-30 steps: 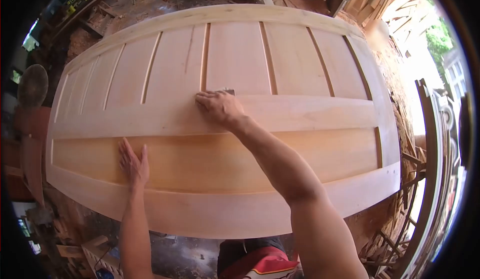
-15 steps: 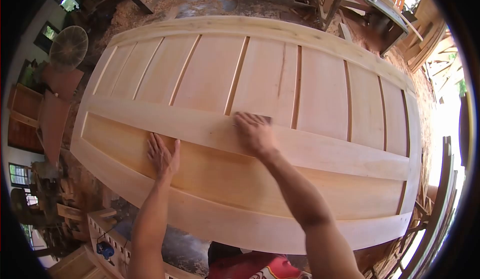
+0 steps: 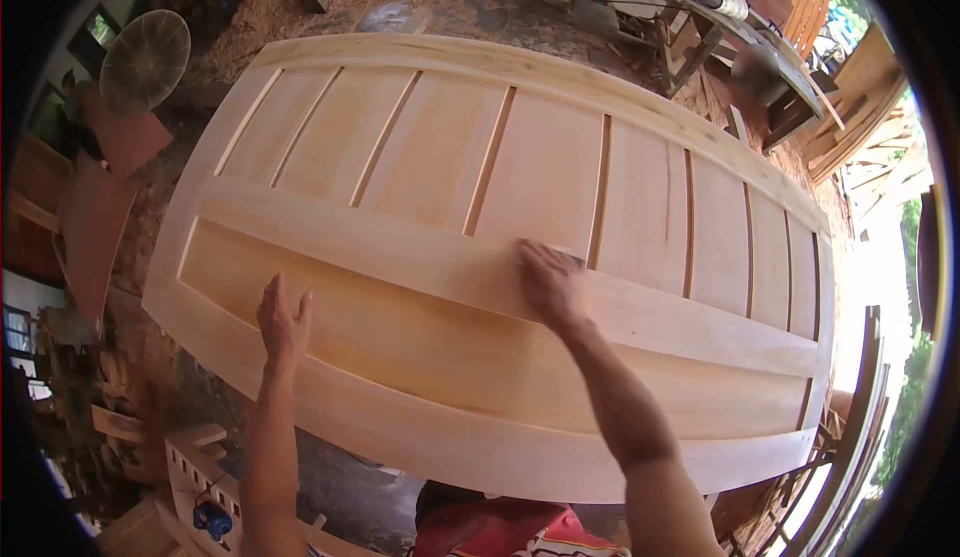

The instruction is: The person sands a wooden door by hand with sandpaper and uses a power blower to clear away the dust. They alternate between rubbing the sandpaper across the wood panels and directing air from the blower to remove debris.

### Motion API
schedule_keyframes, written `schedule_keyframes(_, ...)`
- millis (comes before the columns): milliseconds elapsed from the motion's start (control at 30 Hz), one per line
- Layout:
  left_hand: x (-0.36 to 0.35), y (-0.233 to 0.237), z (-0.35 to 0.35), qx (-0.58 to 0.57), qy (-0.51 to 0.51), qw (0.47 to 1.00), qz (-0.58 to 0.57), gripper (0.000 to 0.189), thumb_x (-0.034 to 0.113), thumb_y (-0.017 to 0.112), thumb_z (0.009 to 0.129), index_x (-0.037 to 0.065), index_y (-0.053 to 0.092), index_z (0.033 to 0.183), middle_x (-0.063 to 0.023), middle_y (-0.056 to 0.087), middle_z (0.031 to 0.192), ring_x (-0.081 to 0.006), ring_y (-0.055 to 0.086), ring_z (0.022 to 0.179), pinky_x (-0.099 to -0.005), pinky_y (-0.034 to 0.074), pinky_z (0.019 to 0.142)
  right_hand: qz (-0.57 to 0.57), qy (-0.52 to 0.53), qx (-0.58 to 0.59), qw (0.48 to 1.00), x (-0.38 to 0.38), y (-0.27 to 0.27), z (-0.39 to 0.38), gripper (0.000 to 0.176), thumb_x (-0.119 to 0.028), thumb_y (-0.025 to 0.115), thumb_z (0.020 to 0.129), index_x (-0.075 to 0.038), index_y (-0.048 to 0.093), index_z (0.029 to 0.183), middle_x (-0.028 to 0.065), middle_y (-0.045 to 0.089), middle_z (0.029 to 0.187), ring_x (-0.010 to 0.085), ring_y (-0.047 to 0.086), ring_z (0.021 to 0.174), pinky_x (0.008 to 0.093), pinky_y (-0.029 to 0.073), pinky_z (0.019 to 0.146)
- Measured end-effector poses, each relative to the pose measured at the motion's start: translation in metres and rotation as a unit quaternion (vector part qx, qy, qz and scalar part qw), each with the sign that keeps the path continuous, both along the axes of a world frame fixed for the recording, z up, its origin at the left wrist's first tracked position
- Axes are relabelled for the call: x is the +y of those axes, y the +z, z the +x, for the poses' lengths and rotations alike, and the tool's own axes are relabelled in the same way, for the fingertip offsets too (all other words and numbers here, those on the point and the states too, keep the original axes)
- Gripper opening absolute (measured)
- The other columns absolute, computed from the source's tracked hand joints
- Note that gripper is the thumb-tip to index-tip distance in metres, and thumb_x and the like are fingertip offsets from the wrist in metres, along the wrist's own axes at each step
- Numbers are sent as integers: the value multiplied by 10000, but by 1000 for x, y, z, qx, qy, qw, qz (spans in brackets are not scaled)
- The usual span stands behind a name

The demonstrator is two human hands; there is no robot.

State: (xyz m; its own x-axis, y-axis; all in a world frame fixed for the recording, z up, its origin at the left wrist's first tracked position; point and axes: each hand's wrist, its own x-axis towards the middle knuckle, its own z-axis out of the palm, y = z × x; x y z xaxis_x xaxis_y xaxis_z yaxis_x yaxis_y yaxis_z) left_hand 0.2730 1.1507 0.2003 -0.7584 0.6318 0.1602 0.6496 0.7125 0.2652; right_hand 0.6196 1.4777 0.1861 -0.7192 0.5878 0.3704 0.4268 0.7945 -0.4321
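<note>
A large pale wooden door panel [image 3: 420,239] with grooved slats and flat rails lies in front of me. On its long middle rail, my right hand [image 3: 550,282] presses a dark sanding pad [image 3: 572,258], which shows only as a small edge past the fingers. The grip itself is mostly covered by the hand. My left hand [image 3: 285,325] is open, fingers extended and thumb apart, over the recessed lower panel near its left end. It holds nothing.
A round fan [image 3: 146,61] stands at the far left, near brown boards [image 3: 95,227]. Behind the door at the right is a machine bench [image 3: 770,42]. A blue power tool [image 3: 212,519] rests at the lower left. Long timbers [image 3: 850,427] lean at the right.
My right hand has slid to the right along the middle rail with the pad. My left hand has moved left and closer to me, away from the rail's edge. The view has shifted.
</note>
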Motion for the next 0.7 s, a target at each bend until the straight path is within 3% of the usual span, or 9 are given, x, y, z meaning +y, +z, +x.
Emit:
schedule_keyframes(67,-11,-16,-45,16,-15,999,-26,672,387,669,979,22,465,1506,-224,501,1524,-416,459,1408,-530,342,1165,-22,39,26,999,-35,2,-114,321,-176,551,976,-72,653,1262,104,666,1359,300,605,1285,443,442,1115)
schedule_keyframes(133,-28,-16,-88,27,-30,998,-53,653,395,661,982,38,485,1499,-194,500,1537,-404,456,1414,-531,345,1164,-40,45,5,998,-45,11,-135,337,-150,597,951,-73,652,1274,101,664,1369,294,608,1286,446,448,1110)
schedule_keyframes(200,-49,-13,-120,26,-43,996,-79,638,404,650,986,50,499,1495,-165,498,1549,-393,452,1420,-530,350,1163,-13,68,-3,998,-22,7,-75,350,-130,638,932,-70,655,1276,105,678,1348,295,625,1266,449,460,1090)
schedule_keyframes(300,-85,-12,-153,35,50,994,-87,675,440,659,970,62,494,1505,-160,491,1558,-392,450,1424,-520,363,1161,38,-25,-5,999,10,18,43,224,-61,717,915,-9,724,1133,151,747,1188,334,712,1115,453,551,940)
schedule_keyframes(367,-77,-14,-149,48,65,994,-77,699,458,670,957,72,491,1512,-161,491,1557,-395,452,1422,-513,370,1160,59,-80,-24,995,5,27,57,230,-67,693,922,-1,720,1141,160,741,1194,326,715,1100,423,559,913)
schedule_keyframes(433,-65,-11,-141,46,62,995,-65,716,466,683,945,78,490,1515,-162,491,1556,-401,453,1420,-511,372,1161,98,-53,-9,994,-16,5,-13,252,-45,661,910,-8,702,1155,152,733,1209,319,709,1101,423,549,917)
schedule_keyframes(500,-60,-7,-143,34,54,997,-45,725,465,697,935,79,492,1514,-163,493,1555,-409,452,1418,-514,370,1165,-11,13,-2,1000,-55,20,-143,263,-85,615,925,-53,662,1182,121,716,1213,310,672,1167,439,502,1002)
schedule_keyframes(600,-65,-8,-146,29,44,998,-24,712,439,704,935,68,498,1507,-169,492,1555,-422,446,1422,-518,371,1166,-49,74,40,995,-98,4,-307,294,-152,576,967,-59,642,1238,114,664,1361,306,609,1280,438,460,1102)
schedule_keyframes(700,-77,-24,-159,19,27,999,3,699,429,713,931,57,516,1488,-180,492,1551,-428,443,1425,-519,372,1166,-84,165,34,982,-82,-5,-317,333,-162,576,968,-63,636,1279,106,656,1381,303,591,1309,435,448,1119)
